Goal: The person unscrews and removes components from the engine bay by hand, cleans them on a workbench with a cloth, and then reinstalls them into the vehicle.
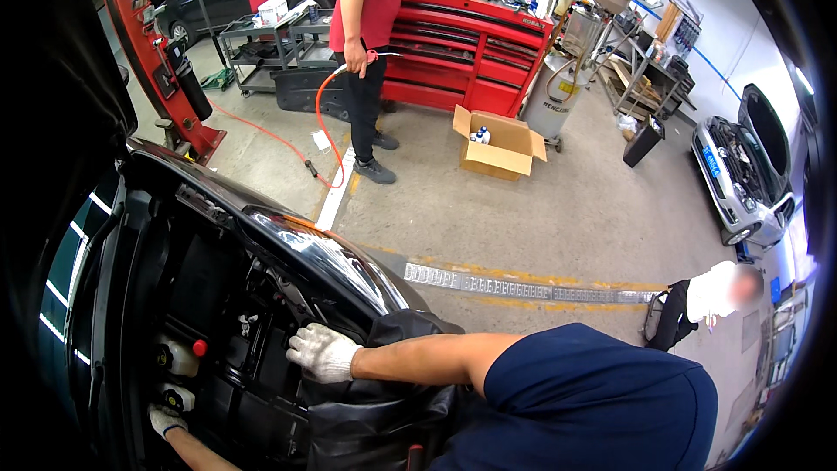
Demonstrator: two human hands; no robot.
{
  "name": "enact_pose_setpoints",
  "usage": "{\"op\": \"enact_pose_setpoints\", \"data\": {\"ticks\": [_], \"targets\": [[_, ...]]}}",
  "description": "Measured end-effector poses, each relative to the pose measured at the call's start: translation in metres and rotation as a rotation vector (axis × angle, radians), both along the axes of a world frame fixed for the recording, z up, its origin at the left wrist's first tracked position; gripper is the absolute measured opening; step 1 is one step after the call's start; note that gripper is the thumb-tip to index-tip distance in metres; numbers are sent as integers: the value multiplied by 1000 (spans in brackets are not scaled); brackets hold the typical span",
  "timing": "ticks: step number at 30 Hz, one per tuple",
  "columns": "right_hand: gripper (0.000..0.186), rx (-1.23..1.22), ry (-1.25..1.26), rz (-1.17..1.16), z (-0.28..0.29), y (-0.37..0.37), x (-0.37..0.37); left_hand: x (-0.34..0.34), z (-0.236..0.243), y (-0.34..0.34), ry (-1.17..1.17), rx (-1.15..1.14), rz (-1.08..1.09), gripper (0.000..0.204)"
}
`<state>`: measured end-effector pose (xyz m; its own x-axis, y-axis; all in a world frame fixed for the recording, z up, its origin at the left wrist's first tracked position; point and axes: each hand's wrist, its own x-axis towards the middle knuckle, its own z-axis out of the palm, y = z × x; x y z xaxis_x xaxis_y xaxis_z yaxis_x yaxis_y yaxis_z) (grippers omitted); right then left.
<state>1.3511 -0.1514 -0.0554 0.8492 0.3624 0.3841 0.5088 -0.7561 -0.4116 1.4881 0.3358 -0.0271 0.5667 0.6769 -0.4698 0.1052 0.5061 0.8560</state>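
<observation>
An engine bay (pixel 218 314) of a black car lies open below me, its hood raised at the left. My right hand (pixel 323 353), in a white knit glove, is over the inner edge of the bay by a black fender cover (pixel 384 410). Its fingers are curled, and what is under them is hidden. At the lower left my left hand (pixel 166 420), also gloved, is beside a pale reservoir with a dark cap (pixel 177 399); its fingers are mostly hidden. Just above stands another pale reservoir (pixel 181 358), with a small red cap (pixel 200 348) beside it.
Past the fender (pixel 323 249), a person in a red shirt (pixel 370 0) holds an orange air hose (pixel 321 113). Behind are a red tool cabinet (pixel 471 52) and an open cardboard box (pixel 501 157) with bottles. Another person (pixel 711 292) is at the right, near a silver car (pixel 745 170).
</observation>
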Motion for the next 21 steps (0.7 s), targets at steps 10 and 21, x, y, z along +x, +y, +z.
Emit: {"op": "enact_pose_setpoints", "data": {"ticks": [10,21], "targets": [[31,-23,18,2,11,-1,0,24,-50,57,-21,2,-89,33],[28,-77,-45,37,20,6,5,35,-72,49,99,230,-32,42]]}}
